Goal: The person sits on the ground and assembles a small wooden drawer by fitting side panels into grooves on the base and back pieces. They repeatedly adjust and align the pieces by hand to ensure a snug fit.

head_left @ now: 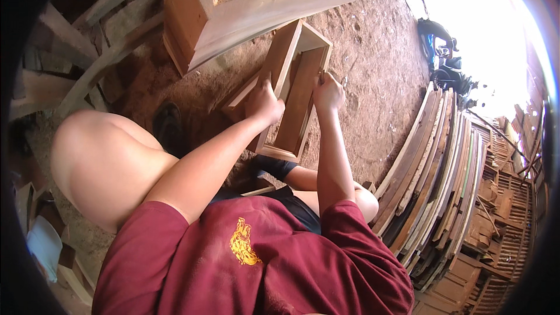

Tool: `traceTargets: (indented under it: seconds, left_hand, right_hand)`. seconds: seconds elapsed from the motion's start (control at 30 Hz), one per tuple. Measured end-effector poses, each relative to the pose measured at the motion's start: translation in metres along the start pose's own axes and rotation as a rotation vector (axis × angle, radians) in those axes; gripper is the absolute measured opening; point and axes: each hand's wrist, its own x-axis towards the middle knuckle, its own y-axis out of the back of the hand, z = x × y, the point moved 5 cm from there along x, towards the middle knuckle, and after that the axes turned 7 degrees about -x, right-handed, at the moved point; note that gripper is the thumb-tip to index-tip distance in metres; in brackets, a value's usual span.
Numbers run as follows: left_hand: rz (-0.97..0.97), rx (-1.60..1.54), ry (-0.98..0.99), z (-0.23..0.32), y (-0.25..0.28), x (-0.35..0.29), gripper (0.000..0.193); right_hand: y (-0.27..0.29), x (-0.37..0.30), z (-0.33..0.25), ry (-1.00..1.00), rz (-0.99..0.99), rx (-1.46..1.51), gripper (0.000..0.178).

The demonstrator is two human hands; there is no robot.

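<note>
A long, narrow wooden drawer (303, 90), open at the top, stands tilted in front of my bent legs. My left hand (266, 105) is closed over its left side wall, the thumb side toward the hollow. At the far part of the right wall is my right hand (329, 91), its fingers pinched together by the edge. Something small and dark shows at those fingertips, too little of it to name. Beneath the drawer's left side, another wooden piece (240, 94) sticks out.
A large pale wooden cabinet frame (245, 20) lies just beyond the drawer. Long planks (429, 163) are stacked to the right, with a motorcycle (446, 61) farther off. Curved wooden parts (111, 61) crowd the left. Bare brown earth (379, 76) forms the ground.
</note>
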Motion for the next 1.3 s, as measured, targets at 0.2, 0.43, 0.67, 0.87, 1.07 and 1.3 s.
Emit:
traceTargets:
  seconds: [0.2,0.43,0.67,0.87,1.07,1.3]
  left_hand:
    - [0.063,-0.080,-0.063,-0.006,-0.001,0.003,0.084]
    - [0.002,-0.099,-0.049,-0.001,-0.001,0.001,0.083]
    - [0.014,-0.099,-0.061,-0.002,-0.001,0.002,0.084]
    - [0.073,-0.080,-0.087,-0.003,-0.003,0.001,0.085]
    - [0.031,-0.135,-0.036,-0.002,0.003,-0.002,0.084]
    - [0.043,-0.098,-0.102,-0.004,-0.007,0.002,0.080]
  right_hand:
    - [0.005,-0.071,0.000,0.025,-0.065,-0.026,0.028]
    - [0.000,-0.097,0.012,-0.042,0.000,0.108,0.028]
    - [-0.007,0.014,0.005,-0.081,0.042,0.069,0.032]
    - [-0.007,0.072,-0.001,-0.177,0.002,0.088,0.035]
    - [-0.017,0.044,-0.002,-0.109,0.069,0.049,0.029]
    - [-0.029,0.080,0.000,-0.151,0.138,0.070,0.023]
